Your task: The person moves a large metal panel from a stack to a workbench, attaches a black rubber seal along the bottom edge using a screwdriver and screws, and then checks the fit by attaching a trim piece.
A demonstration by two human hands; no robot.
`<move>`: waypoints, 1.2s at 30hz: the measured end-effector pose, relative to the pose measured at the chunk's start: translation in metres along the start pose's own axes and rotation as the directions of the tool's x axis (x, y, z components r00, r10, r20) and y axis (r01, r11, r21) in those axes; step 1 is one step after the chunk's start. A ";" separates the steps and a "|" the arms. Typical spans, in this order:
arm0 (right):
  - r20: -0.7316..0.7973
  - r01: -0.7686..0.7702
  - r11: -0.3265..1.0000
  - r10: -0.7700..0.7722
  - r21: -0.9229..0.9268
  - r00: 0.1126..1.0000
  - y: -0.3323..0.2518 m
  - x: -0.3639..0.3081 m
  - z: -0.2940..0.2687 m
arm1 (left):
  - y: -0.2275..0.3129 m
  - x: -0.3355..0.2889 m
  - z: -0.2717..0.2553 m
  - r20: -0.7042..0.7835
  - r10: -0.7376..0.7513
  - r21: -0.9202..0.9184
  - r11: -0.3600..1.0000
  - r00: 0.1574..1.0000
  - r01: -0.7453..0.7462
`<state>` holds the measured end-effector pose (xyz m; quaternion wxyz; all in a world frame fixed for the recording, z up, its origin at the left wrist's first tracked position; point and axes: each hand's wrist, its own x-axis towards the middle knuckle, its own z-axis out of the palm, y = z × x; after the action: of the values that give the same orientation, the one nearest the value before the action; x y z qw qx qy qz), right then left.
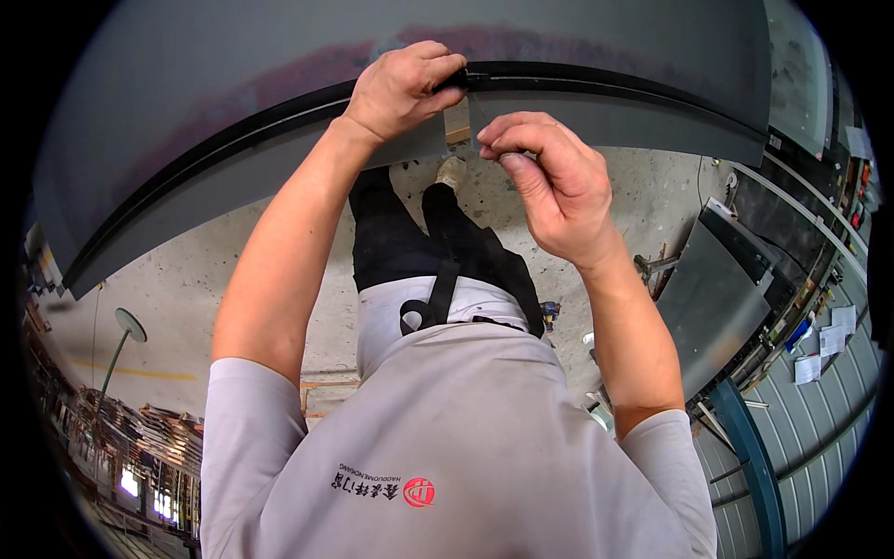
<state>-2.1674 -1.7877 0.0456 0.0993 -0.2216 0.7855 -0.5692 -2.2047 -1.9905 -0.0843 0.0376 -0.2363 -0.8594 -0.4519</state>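
A large grey panel (279,42) with reddish smears spreads out in front of me. A black channel strip (577,76) runs along its near side, and a narrower grey flange (643,116) lies below the strip, with a gap in it between my hands. My left hand (402,88) is closed at the strip, its fingers curled around a small dark piece that they mostly hide. My right hand (554,182) hovers nearer to me, just right of the gap. Its thumb and fingertips are pinched together; a faint thin strand seems to run from them up to the strip.
Below the panel is a speckled concrete floor (643,210). At the right are a grey sheet (712,303) on a rack, a blue beam (750,456) and pinned papers (808,370). Stacked lengths of material (154,443) and a round-topped green stand (130,324) are at the left.
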 end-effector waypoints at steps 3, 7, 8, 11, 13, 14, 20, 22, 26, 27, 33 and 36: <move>0.006 0.000 1.000 0.000 -0.014 1.000 -0.004 0.004 0.002 | -0.002 -0.001 -0.004 0.003 0.004 -0.002 1.000 1.000 -0.004; 0.089 0.005 0.998 0.000 -0.058 0.996 -0.005 0.008 -0.004 | -0.002 -0.002 -0.005 -0.005 0.005 0.000 1.000 1.000 -0.005; 0.101 0.011 0.998 -0.006 -0.056 0.995 -0.006 0.009 -0.003 | -0.004 -0.003 -0.008 0.000 0.009 0.005 1.000 1.000 -0.009; 0.189 -0.009 0.997 0.024 -0.081 0.982 -0.011 0.015 -0.008 | -0.005 -0.003 -0.009 -0.016 0.022 -0.003 1.000 1.000 -0.023; 0.145 -0.088 0.996 0.087 0.001 0.986 -0.007 0.018 -0.013 | -0.005 -0.003 -0.008 -0.017 0.024 0.001 1.000 1.000 -0.024; 0.104 -0.163 0.983 0.154 0.086 0.983 -0.006 0.019 -0.013 | -0.005 -0.004 -0.008 -0.016 0.027 0.005 1.000 1.000 -0.027; -0.021 -0.147 0.989 0.146 -0.027 0.989 -0.011 0.032 -0.011 | -0.007 -0.006 -0.013 0.005 0.028 0.007 1.000 1.000 -0.028; 0.020 -0.121 0.962 0.129 -0.244 0.991 -0.022 0.033 -0.011 | -0.008 -0.006 -0.014 -0.002 0.027 -0.004 1.000 1.000 -0.027; -0.043 -0.527 0.809 0.555 0.261 0.831 -0.030 0.032 0.000 | -0.007 -0.006 -0.015 -0.002 0.014 -0.007 1.000 1.000 -0.014; 0.005 -0.526 0.781 0.557 0.336 0.831 -0.029 0.032 -0.001 | -0.005 -0.006 -0.014 -0.007 0.012 -0.008 1.000 1.000 -0.012; 0.258 -0.543 0.446 0.553 0.712 0.792 -0.017 0.043 0.002 | -0.014 -0.011 -0.028 0.026 -0.019 0.000 1.000 0.999 0.019; 0.298 -0.525 0.388 0.511 0.757 0.806 -0.012 0.042 0.000 | -0.019 -0.011 -0.028 0.018 0.001 -0.003 1.000 1.000 -0.001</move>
<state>-2.2016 -1.8097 0.0609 0.3674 0.1007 0.4619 -0.8010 -2.2073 -2.0259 -0.0859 0.0299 -0.2410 -0.8588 -0.4511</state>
